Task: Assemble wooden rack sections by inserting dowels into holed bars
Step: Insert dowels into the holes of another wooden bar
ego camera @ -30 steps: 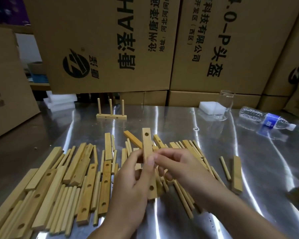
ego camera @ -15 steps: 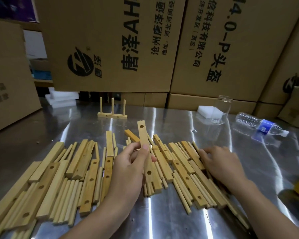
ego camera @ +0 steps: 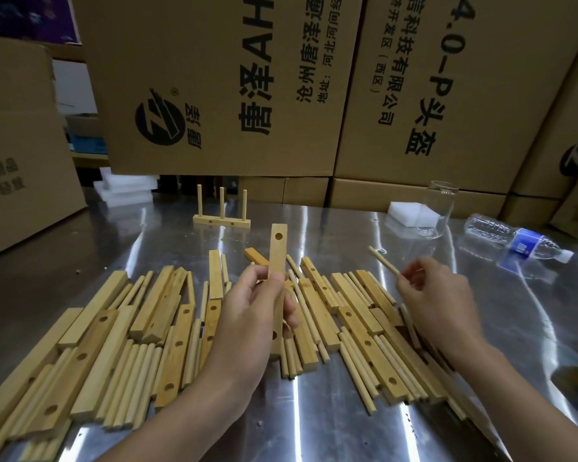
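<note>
My left hand grips a holed wooden bar and holds it nearly upright above the pile, one hole showing near its top end. My right hand pinches a thin dowel that points up and to the left, lifted off the table to the right of the bar. Below both hands lies a spread of loose holed bars and dowels on the shiny metal table. A finished section, a bar with three upright dowels, stands farther back.
Large cardboard boxes wall the table's far edge and left side. A clear glass and white foam block sit at the back right, with a plastic water bottle lying on its side. White foam sheets lie back left.
My right hand left the bar, reached into the pile on the right, and has now lifted a dowel off it. My left hand kept the bar and raised it slightly.
</note>
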`<state>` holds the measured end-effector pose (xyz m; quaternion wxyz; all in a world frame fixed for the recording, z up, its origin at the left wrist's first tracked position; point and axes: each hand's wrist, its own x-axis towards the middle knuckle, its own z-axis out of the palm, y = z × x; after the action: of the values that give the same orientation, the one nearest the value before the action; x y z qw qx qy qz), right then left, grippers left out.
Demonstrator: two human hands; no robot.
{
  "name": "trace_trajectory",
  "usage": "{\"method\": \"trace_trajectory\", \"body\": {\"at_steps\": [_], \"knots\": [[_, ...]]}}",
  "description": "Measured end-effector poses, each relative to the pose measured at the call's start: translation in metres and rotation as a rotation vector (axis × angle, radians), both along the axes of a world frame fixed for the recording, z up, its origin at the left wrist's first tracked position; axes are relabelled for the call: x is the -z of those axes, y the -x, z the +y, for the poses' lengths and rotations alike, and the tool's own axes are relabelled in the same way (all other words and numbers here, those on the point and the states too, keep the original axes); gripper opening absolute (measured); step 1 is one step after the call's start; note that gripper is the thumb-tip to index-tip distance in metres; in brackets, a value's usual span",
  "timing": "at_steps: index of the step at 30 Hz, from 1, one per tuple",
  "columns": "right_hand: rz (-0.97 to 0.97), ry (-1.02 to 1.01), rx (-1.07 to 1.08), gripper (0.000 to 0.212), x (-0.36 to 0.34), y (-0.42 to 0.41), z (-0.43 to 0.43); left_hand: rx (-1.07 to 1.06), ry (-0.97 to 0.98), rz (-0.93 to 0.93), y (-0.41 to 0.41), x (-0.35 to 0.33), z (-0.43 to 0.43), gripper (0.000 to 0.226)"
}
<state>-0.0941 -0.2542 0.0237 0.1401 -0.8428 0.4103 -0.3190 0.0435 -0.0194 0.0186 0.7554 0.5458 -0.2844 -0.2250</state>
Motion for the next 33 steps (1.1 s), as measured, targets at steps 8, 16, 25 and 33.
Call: {"method": "trace_trajectory", "body": {"at_steps": [8,16,25,33], "knots": [[-0.403,-0.347,-0.661,0.024,-0.02,-0.012,0.088,0.075,0.098,0.084,-0.02,-0.007,0.006,0.029],[-0.384,-0.342,-0.708,0.019,-0.01,-0.018,0.101,0.055,0.104,0.107,-0.026,-0.005,0.008,0.023],[-0.365,-0.304,-0.759,0.016,-0.011,-0.018,0.109,0.038,-0.023,-0.109,-0.018,-0.006,0.01,0.021],[-0.35,-0.101,-0.667,0.021,-0.02,-0.01,0.1,0.07,-0.096,-0.304,-0.017,-0.004,0.01,0.029]]}}
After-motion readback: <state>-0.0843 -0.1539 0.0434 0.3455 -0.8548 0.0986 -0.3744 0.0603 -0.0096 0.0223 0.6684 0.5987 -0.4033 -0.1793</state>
